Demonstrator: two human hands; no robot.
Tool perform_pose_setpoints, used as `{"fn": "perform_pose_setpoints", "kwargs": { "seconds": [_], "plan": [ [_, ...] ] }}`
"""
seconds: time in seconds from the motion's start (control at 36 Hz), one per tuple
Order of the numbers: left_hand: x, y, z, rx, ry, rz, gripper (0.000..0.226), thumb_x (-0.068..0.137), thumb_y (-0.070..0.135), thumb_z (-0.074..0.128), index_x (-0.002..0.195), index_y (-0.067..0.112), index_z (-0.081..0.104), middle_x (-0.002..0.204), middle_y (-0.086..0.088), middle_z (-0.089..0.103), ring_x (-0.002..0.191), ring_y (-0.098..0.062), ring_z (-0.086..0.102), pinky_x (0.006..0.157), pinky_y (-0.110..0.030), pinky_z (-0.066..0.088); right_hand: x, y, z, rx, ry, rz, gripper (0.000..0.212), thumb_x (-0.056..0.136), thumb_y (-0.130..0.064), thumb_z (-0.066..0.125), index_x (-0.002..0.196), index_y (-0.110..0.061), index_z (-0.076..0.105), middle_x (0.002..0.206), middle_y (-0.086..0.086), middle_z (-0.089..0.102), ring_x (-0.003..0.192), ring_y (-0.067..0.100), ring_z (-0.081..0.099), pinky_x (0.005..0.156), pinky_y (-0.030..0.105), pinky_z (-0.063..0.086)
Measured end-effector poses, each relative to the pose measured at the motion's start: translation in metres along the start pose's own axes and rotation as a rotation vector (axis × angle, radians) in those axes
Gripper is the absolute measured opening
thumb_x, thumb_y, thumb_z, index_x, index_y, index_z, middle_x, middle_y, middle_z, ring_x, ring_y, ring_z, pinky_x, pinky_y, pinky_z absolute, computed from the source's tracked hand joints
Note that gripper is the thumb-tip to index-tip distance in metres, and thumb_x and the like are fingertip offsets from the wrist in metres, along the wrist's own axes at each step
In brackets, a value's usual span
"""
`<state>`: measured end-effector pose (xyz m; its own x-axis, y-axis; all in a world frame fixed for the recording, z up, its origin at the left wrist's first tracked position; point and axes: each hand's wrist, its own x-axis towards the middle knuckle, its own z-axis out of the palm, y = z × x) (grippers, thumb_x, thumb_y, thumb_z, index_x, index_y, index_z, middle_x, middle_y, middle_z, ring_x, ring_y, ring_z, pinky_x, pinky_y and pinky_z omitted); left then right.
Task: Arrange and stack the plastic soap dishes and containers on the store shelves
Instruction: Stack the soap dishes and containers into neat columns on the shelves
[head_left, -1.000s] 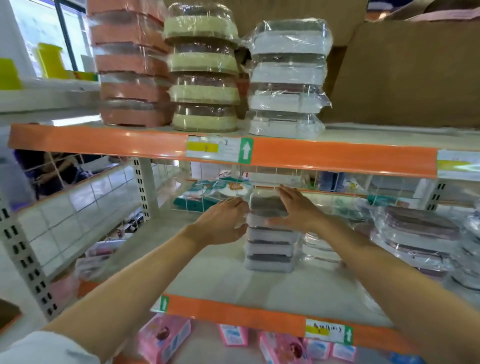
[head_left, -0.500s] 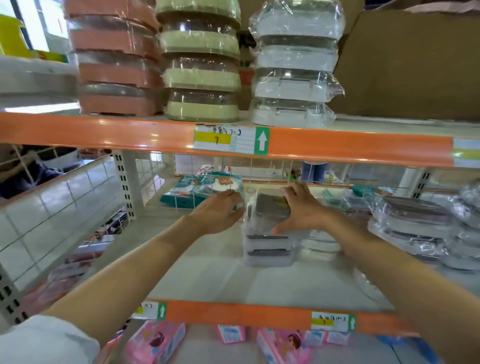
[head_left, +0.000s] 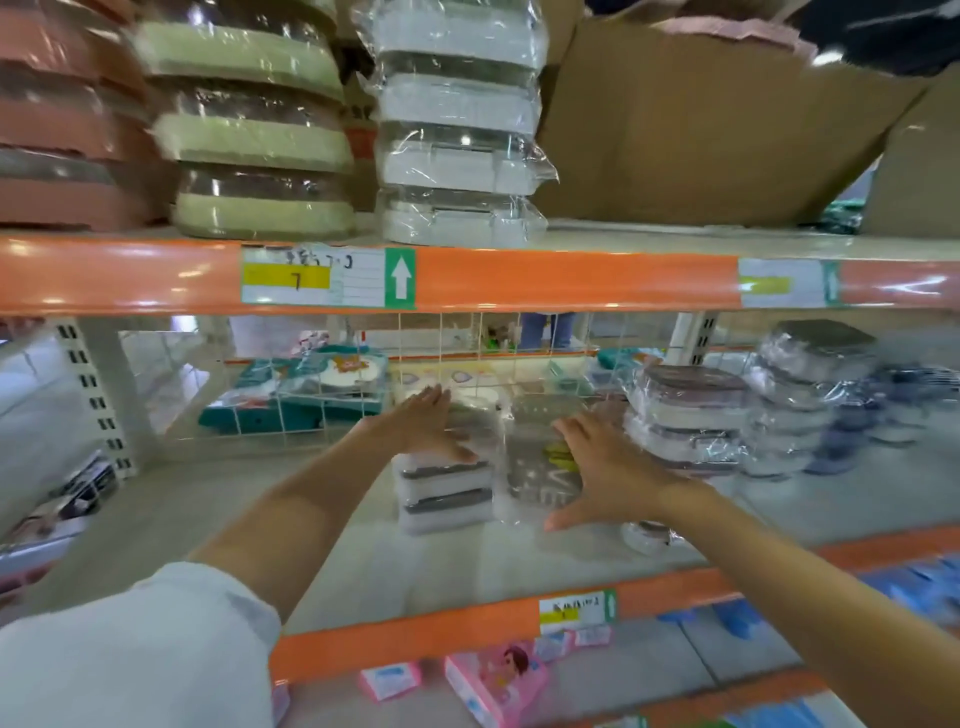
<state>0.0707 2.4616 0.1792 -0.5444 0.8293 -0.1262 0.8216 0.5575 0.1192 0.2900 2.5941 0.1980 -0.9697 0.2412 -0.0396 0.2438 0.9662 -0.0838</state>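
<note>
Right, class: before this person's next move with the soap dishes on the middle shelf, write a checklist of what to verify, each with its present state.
1. Left hand rests on top of the short stack: ok.
2. Right hand grips the wrapped dish: cannot tell; its fingers are spread against the wrap.
3. Wrapped dish lies flat: not ok, it stands tilted beside the stack.
4. Short stack is upright: ok.
5. Bare shelf lies left of the stack: ok.
6. Grey stacks on the right stand apart from the hands: ok.

Both arms extended forward; left hand (head_left: 427, 426) flat, fingers straight; right hand (head_left: 605, 467) spread, thumb down
</note>
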Motion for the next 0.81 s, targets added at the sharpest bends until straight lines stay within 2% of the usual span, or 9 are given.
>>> {"fn": "perform_pose_setpoints", "kwargs": {
  "seconds": [0.06,0.17,0.36,0.44,0.5,0.58,0.67,0.72,0.81],
  "plan": [
    [0.002,0.001,0.006,0.063,0.010,-0.012,0.111,0.077,0.064,0.062,0.149,0.002,0.005,0.156,-0.013,0.014,0.142,-0.030,0.017,0.117,-0.042,0.019,-0.004,0.004,0.000,-0.004,0.006,-0.011,0.118,0.069,-0.063,0.072,0.151,-0.013,0.003,0.153,0.002,0.010,0.142,0.022,0.009,0.117,0.037,0.018],
    [-0.004,0.011,0.007,0.161,0.102,-0.034,0.091,0.084,0.063,0.055,0.141,0.000,0.023,0.141,-0.016,0.032,0.130,-0.031,0.032,0.111,-0.040,0.029,-0.011,0.008,0.000,-0.017,0.006,-0.037,0.117,0.068,-0.063,0.072,0.150,-0.012,0.006,0.150,0.001,0.013,0.139,0.022,0.013,0.115,0.035,0.020],
    [-0.028,0.028,0.011,0.191,0.196,-0.057,0.095,0.073,0.072,0.059,0.132,0.002,0.036,0.139,-0.018,0.027,0.135,-0.040,0.017,0.112,-0.046,0.027,-0.031,0.019,0.001,-0.067,-0.016,-0.094,0.116,0.068,-0.064,0.072,0.149,-0.011,0.008,0.144,0.002,0.017,0.136,0.023,0.014,0.111,0.032,0.021],
    [-0.048,0.043,0.012,0.156,0.237,-0.038,0.090,0.070,0.076,0.057,0.124,0.005,0.042,0.134,-0.014,0.031,0.128,-0.036,0.025,0.108,-0.042,0.031,-0.046,0.024,-0.003,-0.081,-0.010,-0.135,0.113,0.069,-0.063,0.071,0.148,-0.009,0.010,0.145,0.005,0.017,0.138,0.025,0.013,0.111,0.032,0.020],
    [-0.062,0.054,0.010,0.123,0.234,-0.034,0.095,0.061,0.084,0.052,0.118,0.008,0.046,0.124,-0.010,0.036,0.119,-0.030,0.031,0.104,-0.039,0.035,-0.058,0.027,-0.006,-0.065,-0.013,-0.152,0.110,0.072,-0.059,0.072,0.149,-0.009,0.010,0.150,0.006,0.012,0.141,0.026,0.009,0.112,0.032,0.017],
    [-0.080,0.069,0.009,0.112,0.233,-0.040,0.109,0.051,0.091,0.038,0.122,0.008,0.045,0.122,-0.009,0.039,0.118,-0.027,0.035,0.104,-0.039,0.036,-0.073,0.032,-0.010,-0.057,-0.011,-0.177,0.113,0.072,-0.058,0.073,0.150,-0.008,0.008,0.154,0.007,0.008,0.144,0.027,0.005,0.115,0.033,0.013],
    [-0.098,0.089,0.007,0.107,0.237,-0.067,0.097,0.067,0.079,0.056,0.131,0.006,0.042,0.127,-0.007,0.040,0.119,-0.024,0.037,0.105,-0.035,0.036,-0.089,0.037,-0.013,-0.062,-0.018,-0.212,0.117,0.070,-0.061,0.073,0.151,-0.010,0.005,0.157,0.007,0.004,0.146,0.028,0.000,0.117,0.037,0.011],
    [-0.110,0.102,0.004,0.072,0.265,-0.086,0.091,0.070,0.071,0.063,0.132,0.009,0.041,0.126,-0.003,0.037,0.112,-0.018,0.040,0.100,-0.031,0.037,-0.102,0.042,-0.017,-0.058,-0.008,-0.232,0.117,0.071,-0.060,0.072,0.152,-0.013,0.003,0.159,0.007,0.000,0.146,0.027,-0.002,0.118,0.038,0.008],
    [-0.132,0.123,-0.005,0.018,0.313,-0.077,0.082,0.072,0.065,0.067,0.131,0.013,0.043,0.126,0.001,0.036,0.111,-0.017,0.042,0.096,-0.028,0.036,-0.122,0.049,-0.023,-0.026,0.057,-0.286,0.113,0.070,-0.059,0.073,0.152,-0.016,0.008,0.155,0.003,0.011,0.143,0.023,0.008,0.117,0.035,0.013]
  ]
}}
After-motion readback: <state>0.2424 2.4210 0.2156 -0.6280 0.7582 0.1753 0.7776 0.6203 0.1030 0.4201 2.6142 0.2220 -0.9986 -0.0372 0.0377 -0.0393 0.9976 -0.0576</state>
